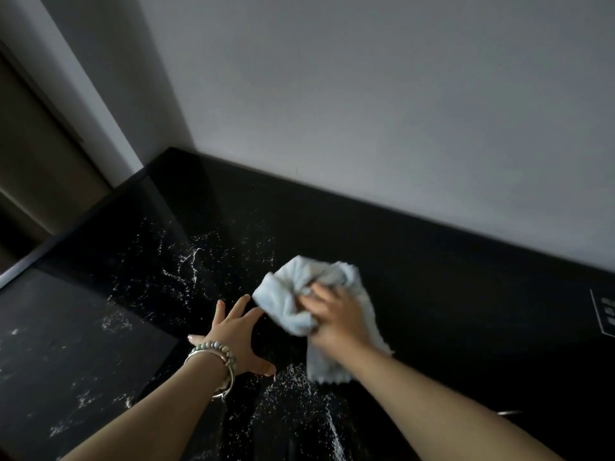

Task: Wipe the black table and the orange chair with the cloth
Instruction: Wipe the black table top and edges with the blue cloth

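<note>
— Where's the cloth [299, 304] from where you stand?

— On the black table [432, 261], about the middle of the top, a little back from the wall [366, 94]. It is pale blue-white and bunched into a lump, with a loose scalloped end trailing on the table under the wrist.

— Who has hold of it?

— The right hand [336, 317]. Its fingers are curled into the folds and clenched on the bunch, pressing it down on the surface.

— And the other one?

— The left hand [236, 334] lies flat on the table just beside the cloth's left end, with its fingers straight and spread and grasping nothing. I cannot tell whether the forefinger touches the cloth. There are bracelets [216, 357] on that wrist, one beaded and one plain metal.

— Is the top clean?

— No. White specks [186, 261] are scattered left of the hands and in a streak on the near side, between the two forearms.

— Any writing?

— A small panel [604, 314] at the table's right edge carries pale marks, too small to read.
</note>
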`<action>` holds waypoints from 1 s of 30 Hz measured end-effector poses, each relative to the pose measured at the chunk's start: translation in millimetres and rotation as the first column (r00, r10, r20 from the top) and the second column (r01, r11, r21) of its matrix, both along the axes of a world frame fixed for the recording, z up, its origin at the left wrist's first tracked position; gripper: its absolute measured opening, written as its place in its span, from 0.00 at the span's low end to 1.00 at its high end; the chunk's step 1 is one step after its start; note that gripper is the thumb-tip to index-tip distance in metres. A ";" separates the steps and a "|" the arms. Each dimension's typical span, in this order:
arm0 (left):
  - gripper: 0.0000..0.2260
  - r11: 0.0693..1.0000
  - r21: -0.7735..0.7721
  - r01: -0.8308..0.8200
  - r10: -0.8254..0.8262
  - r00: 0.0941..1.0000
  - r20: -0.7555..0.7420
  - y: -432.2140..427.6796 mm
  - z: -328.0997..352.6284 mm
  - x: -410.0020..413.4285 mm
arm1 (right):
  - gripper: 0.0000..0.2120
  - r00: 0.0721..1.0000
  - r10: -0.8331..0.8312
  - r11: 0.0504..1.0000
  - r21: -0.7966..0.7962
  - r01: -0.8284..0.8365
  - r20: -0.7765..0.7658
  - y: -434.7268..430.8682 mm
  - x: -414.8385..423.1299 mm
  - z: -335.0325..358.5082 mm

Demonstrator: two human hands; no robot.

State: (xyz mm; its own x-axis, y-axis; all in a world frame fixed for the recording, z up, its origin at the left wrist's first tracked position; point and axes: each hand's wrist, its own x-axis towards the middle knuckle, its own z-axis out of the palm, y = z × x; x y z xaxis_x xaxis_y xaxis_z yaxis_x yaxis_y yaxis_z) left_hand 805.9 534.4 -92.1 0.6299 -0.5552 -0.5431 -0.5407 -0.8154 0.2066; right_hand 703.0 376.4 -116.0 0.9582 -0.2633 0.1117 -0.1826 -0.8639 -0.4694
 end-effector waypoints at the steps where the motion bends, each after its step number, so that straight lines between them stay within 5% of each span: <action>1: 0.49 0.999 -0.002 0.046 -0.046 0.999 0.021 0.4 -2.3 1.2 | 0.12 0.997 0.042 0.997 0.060 -0.046 0.071 2.2 -8.5 1.8; 3: 0.50 0.999 -0.015 0.031 -0.031 0.999 0.027 1.6 -2.6 0.2 | 0.16 0.993 -0.006 0.994 0.111 -0.007 0.121 -12.1 -35.1 10.0; 5: 0.50 0.999 -0.006 -0.041 0.041 0.999 -0.016 2.2 3.4 -4.3 | 0.17 0.940 -0.293 0.956 0.051 0.288 0.175 -41.5 -59.8 18.0; 7: 0.49 0.999 -0.002 -0.050 0.050 0.998 -0.037 2.4 9.7 -8.4 | 0.15 0.779 -0.624 0.780 -0.005 0.625 0.060 -73.4 -82.0 25.2; 9: 0.47 0.999 -0.007 -0.048 0.047 0.998 -0.043 3.2 14.5 -11.5 | 0.25 0.651 -0.741 0.669 -0.095 0.737 -0.166 -70.4 -93.5 24.7; 12: 0.42 0.999 -0.027 -0.029 0.028 0.999 -0.031 8.1 14.4 -18.4 | 0.36 0.737 -0.650 0.758 -0.214 0.616 -0.183 -18.0 -90.2 18.4; 16: 0.37 0.997 0.015 0.070 -0.070 0.997 0.031 20.2 15.2 -30.4 | 0.16 0.962 -0.260 0.961 -0.078 0.267 0.089 33.9 -86.4 13.1; 19: 0.35 0.986 0.061 0.153 -0.156 0.986 0.053 29.7 16.0 -37.2 | 0.15 0.932 -0.315 0.947 0.002 0.320 0.180 4.9 -103.8 23.8; 21: 0.33 0.981 0.080 0.176 -0.180 0.982 0.049 33.6 16.6 -41.6 | 0.11 0.893 -0.442 0.894 0.123 0.430 0.091 -31.4 -125.6 26.8; 24: 0.32 0.981 0.095 0.171 -0.176 0.984 0.039 34.7 16.8 -47.4 | 0.09 0.880 -0.470 0.881 0.021 0.472 -0.065 -52.0 -150.1 16.9; 25: 0.31 0.982 0.093 0.165 -0.169 0.985 0.039 34.4 16.6 -47.9 | 0.10 0.741 -0.628 0.752 0.059 0.656 -0.238 -40.0 -148.5 16.4; 26: 0.31 0.983 0.091 0.161 -0.165 0.985 0.041 34.2 16.0 -48.2 | 0.14 0.670 -0.720 0.689 -0.080 0.720 -0.181 -21.6 -144.9 16.2; 28: 0.29 0.982 0.092 0.163 -0.169 0.984 0.052 34.2 15.2 -49.3 | 0.19 0.792 -0.611 0.786 -0.112 0.608 0.004 31.1 -132.4 15.8; 30: 0.27 0.982 0.093 0.164 -0.170 0.983 0.067 34.1 14.9 -50.3 | 0.21 0.927 -0.375 0.920 -0.121 0.372 -0.001 68.0 -127.8 7.8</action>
